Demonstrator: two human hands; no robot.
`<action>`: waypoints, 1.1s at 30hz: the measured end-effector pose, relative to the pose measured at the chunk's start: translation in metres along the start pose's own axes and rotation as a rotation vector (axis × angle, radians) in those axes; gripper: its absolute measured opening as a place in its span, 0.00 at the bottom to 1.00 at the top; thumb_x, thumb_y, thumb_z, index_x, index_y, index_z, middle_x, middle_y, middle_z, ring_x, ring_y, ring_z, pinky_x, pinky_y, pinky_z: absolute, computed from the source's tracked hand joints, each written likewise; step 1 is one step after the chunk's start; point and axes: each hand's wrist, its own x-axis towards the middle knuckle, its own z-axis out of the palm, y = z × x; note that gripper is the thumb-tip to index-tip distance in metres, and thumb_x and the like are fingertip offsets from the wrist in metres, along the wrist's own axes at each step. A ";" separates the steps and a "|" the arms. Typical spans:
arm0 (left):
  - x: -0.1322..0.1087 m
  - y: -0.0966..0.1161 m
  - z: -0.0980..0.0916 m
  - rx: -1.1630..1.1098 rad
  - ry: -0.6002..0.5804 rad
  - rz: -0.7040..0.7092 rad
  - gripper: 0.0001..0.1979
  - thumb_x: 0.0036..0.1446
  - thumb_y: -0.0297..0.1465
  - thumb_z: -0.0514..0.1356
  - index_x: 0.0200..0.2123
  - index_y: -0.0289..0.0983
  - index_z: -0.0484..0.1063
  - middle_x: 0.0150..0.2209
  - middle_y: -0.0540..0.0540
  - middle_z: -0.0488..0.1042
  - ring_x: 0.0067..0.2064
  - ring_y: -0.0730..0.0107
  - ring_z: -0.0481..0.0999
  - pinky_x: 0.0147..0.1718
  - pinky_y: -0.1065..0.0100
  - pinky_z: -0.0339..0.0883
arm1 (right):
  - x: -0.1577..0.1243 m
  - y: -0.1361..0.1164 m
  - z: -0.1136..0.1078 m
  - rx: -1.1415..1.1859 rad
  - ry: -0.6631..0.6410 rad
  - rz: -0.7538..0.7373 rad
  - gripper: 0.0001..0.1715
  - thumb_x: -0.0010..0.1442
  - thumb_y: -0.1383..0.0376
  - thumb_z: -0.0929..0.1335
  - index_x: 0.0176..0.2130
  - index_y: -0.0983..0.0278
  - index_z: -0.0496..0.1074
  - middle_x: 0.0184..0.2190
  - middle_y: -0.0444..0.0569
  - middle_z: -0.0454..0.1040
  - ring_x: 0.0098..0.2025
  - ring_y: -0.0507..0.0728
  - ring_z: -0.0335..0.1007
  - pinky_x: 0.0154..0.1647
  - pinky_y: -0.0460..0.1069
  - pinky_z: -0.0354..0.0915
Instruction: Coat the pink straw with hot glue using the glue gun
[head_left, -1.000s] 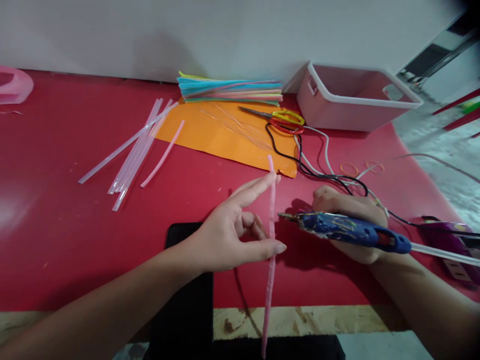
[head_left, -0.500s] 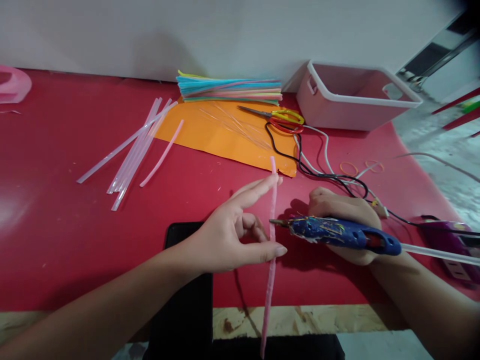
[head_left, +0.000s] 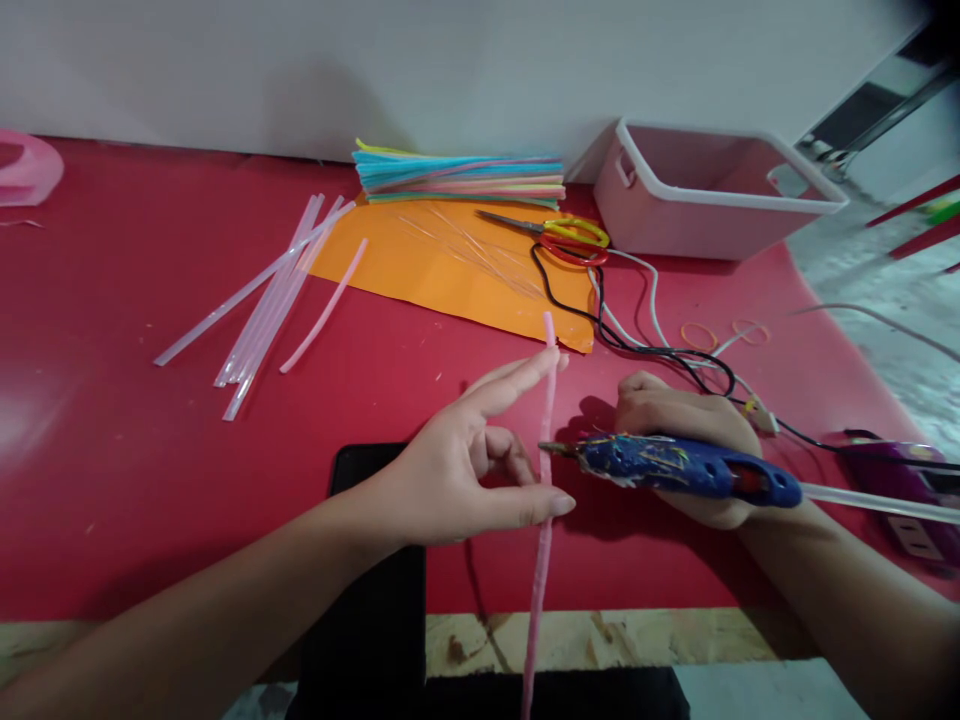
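My left hand (head_left: 469, 455) grips a long pink pipe cleaner (head_left: 536, 590), pinning it at two spots with thumb and fingers. It runs up and down in front of me, its lower end passing below the table edge. In my right hand (head_left: 690, 420) is a blue hot glue gun (head_left: 660, 465), stained with bits of dried glue. Its nozzle points left and meets the pipe cleaner between my left thumb and fingers. A clear glue stick (head_left: 877, 502) sticks out of the gun's back end.
Several glue sticks (head_left: 262, 300) and a short pink pipe cleaner (head_left: 324, 310) lie left. An orange sheet (head_left: 360, 255) bears scissors (head_left: 555, 235) and clear strands; pipe cleaners (head_left: 457, 178) are bundled behind. A pink bin (head_left: 675, 220), cables (head_left: 637, 345), a purple power strip (head_left: 900, 480) and a black phone-like slab (head_left: 367, 610) surround.
Almost nothing differs. The pink pipe cleaner's upper tip has shifted very slightly to the right, and the glue gun's nozzle stays against it.
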 end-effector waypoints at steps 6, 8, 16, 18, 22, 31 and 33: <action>0.001 0.000 0.000 0.002 -0.008 -0.002 0.55 0.49 0.19 0.74 0.75 0.47 0.53 0.56 0.36 0.79 0.30 0.82 0.75 0.37 0.73 0.75 | 0.000 -0.001 -0.003 -0.024 0.061 0.097 0.10 0.55 0.70 0.67 0.39 0.58 0.70 0.27 0.45 0.73 0.28 0.57 0.65 0.30 0.54 0.63; 0.001 0.000 0.000 0.003 -0.014 -0.002 0.56 0.49 0.20 0.74 0.75 0.47 0.52 0.54 0.37 0.79 0.30 0.81 0.74 0.36 0.73 0.74 | 0.001 -0.002 -0.002 0.016 0.048 0.045 0.09 0.55 0.68 0.67 0.38 0.59 0.70 0.27 0.44 0.73 0.26 0.57 0.65 0.34 0.56 0.64; 0.000 -0.002 -0.001 -0.065 -0.045 -0.028 0.56 0.50 0.19 0.74 0.75 0.49 0.52 0.27 0.54 0.75 0.30 0.75 0.74 0.35 0.72 0.73 | 0.005 -0.006 -0.003 0.019 0.083 0.119 0.06 0.57 0.69 0.67 0.36 0.58 0.70 0.25 0.45 0.71 0.26 0.56 0.62 0.26 0.53 0.58; -0.001 -0.002 -0.001 -0.070 -0.049 -0.032 0.55 0.50 0.20 0.74 0.75 0.51 0.52 0.28 0.53 0.76 0.31 0.75 0.74 0.35 0.71 0.73 | 0.005 -0.007 -0.002 0.059 0.114 0.089 0.07 0.58 0.70 0.67 0.36 0.59 0.70 0.25 0.45 0.71 0.26 0.57 0.61 0.29 0.54 0.60; -0.002 -0.001 -0.003 -0.076 -0.076 -0.047 0.55 0.52 0.21 0.74 0.75 0.53 0.51 0.28 0.53 0.75 0.32 0.74 0.74 0.35 0.72 0.72 | 0.002 -0.006 0.000 0.067 0.072 0.055 0.05 0.59 0.69 0.67 0.37 0.59 0.70 0.25 0.44 0.72 0.25 0.56 0.61 0.33 0.56 0.61; -0.003 -0.001 -0.004 -0.065 -0.120 -0.078 0.56 0.53 0.22 0.74 0.75 0.53 0.48 0.27 0.54 0.74 0.32 0.74 0.72 0.36 0.70 0.71 | 0.002 -0.002 0.000 0.068 0.003 0.091 0.04 0.63 0.62 0.67 0.35 0.59 0.69 0.24 0.44 0.72 0.26 0.56 0.62 0.34 0.56 0.63; -0.003 0.000 -0.005 -0.061 -0.121 -0.084 0.56 0.53 0.22 0.74 0.76 0.53 0.48 0.27 0.54 0.73 0.31 0.74 0.71 0.36 0.70 0.71 | 0.003 -0.002 -0.001 0.060 0.002 0.086 0.03 0.62 0.62 0.67 0.35 0.59 0.69 0.24 0.43 0.71 0.26 0.56 0.62 0.33 0.56 0.63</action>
